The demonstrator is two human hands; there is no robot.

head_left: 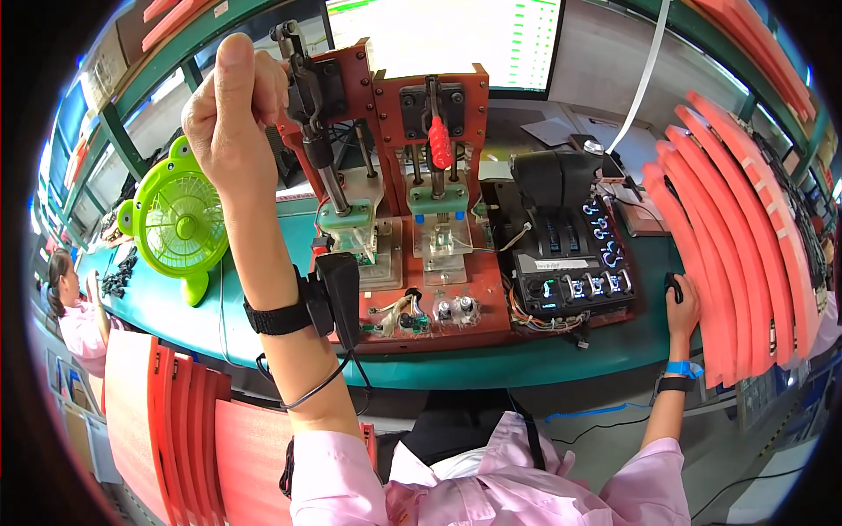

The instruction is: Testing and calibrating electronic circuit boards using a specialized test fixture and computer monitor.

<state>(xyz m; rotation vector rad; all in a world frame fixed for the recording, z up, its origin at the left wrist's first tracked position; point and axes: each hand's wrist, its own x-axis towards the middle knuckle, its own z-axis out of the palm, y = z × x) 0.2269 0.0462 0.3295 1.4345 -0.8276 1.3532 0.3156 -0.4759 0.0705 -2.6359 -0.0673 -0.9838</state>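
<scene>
My left hand (230, 114) is raised and closed around the black lever handle (303, 74) of the left press on a red-brown test fixture (438, 329). Under that lever a metal rod comes down onto a green block (349, 215) over a small clear holder. A second press beside it has a red-handled lever (438, 140) standing upright. My right hand (682, 307) rests at the bench's right edge, fingers closed on a small black part (673, 287), next to a black control unit (574, 263) with lit switches. A black device is strapped to my left wrist (338, 294).
A green desk fan (180, 219) stands on the teal bench (491, 364) at the left. Curved orange trays (745, 237) stack on the right, flat orange ones (189, 430) at the lower left. A monitor (447, 39) glows behind. Another person (74, 316) sits far left.
</scene>
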